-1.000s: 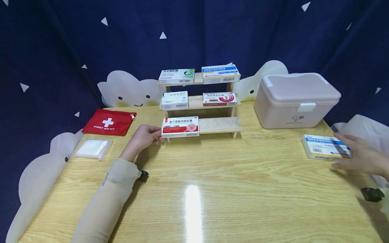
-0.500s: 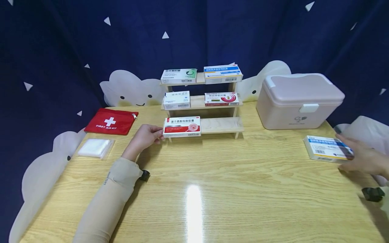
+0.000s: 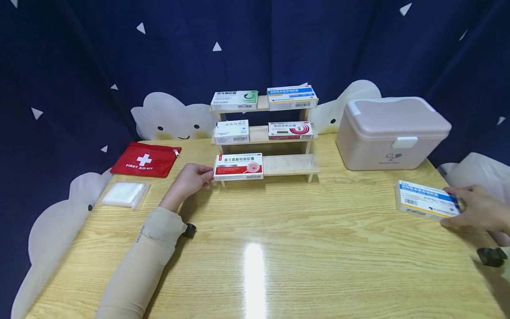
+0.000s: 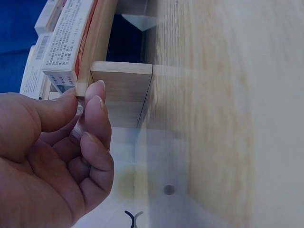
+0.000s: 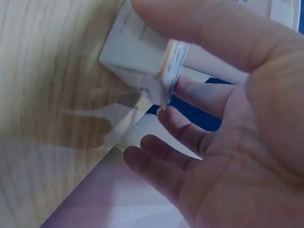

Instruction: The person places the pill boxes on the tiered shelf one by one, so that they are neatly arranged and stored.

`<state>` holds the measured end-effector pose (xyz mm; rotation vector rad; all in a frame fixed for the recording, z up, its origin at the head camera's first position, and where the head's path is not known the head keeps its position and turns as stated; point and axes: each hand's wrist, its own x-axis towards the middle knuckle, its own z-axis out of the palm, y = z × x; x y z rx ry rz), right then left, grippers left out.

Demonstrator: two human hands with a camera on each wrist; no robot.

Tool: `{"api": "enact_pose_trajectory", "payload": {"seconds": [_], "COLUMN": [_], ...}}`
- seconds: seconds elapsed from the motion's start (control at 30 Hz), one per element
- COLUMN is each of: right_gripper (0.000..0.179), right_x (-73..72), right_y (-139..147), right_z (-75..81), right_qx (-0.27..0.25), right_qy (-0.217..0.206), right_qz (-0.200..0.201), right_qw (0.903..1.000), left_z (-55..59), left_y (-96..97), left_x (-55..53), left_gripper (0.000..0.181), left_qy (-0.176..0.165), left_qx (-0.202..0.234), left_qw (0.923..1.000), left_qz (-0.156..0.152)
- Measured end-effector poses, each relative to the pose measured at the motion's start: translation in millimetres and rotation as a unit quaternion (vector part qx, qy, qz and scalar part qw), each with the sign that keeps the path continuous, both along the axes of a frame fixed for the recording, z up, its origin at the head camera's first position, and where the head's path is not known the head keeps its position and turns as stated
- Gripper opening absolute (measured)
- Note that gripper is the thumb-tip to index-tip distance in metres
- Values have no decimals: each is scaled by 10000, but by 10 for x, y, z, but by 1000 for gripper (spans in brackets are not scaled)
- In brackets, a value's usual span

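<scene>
At the right of the table my right hand (image 3: 480, 210) grips a white and blue medicine box (image 3: 426, 201) by its right end. The right wrist view shows the thumb along one side of this box (image 5: 137, 42) and fingertips on the other. My left hand (image 3: 194, 180) is at the left end of the three-tier wooden display rack (image 3: 291, 165). Close up, the left thumb and fingers pinch the end of the lowest shelf board (image 4: 84, 78). Beside them on that shelf lies a red and white medicine box (image 3: 238, 166).
On the upper shelves sit a green and white box (image 3: 234, 100), a blue and white box (image 3: 292, 97), a white box (image 3: 232, 132) and a red-striped box (image 3: 290, 130). A lidded pink case (image 3: 392, 133), red first aid pouch (image 3: 146, 159) and clear plastic packet (image 3: 125, 194) are on the table.
My right hand has closed on the white and blue medicine box, which has tilted and shifted slightly. The left hand stays at the rack.
</scene>
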<state>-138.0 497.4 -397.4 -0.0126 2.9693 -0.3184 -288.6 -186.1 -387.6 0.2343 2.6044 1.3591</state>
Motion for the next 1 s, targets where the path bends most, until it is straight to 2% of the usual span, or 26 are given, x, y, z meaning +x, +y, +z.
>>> {"api": "enact_pose_trajectory", "payload": {"seconds": [0.1, 0.27, 0.43, 0.6, 0.73, 0.87, 1.0], "right_gripper": [100, 102, 109, 107, 103, 95, 95], "right_x": [-3, 20, 97, 173, 181, 162, 106], "right_y": [14, -29, -190, -406, -597, -802, -1033], "right_z": [-22, -51, 2, 85, 127, 181, 287], "right_qx": [1, -69, -368, -486, -548, -505, -549], "right_qy": [166, 138, -101, 106, 657, 1309, 1240], "right_qz": [106, 118, -153, -113, 228, 701, 884], "right_qw": [9998, 9998, 9992, 9987, 9961, 9876, 9868], "left_z": [4, 0, -3, -14, -18, -4, 7], "left_y": [-1, -6, -17, -23, -19, -9, 3], "left_x": [8, 7, 1, -7, -8, 7, 12], "left_gripper": [28, 28, 28, 28, 28, 27, 27], "left_qy": [-4, 2, -17, -10, -13, 13, -8], "left_qx": [3, 5, 52, 96, 81, 4, -34], "left_qw": [10000, 10000, 10000, 10000, 10000, 10000, 10000], "left_qz": [5, 13, 19, 19, 21, 10, 17]}}
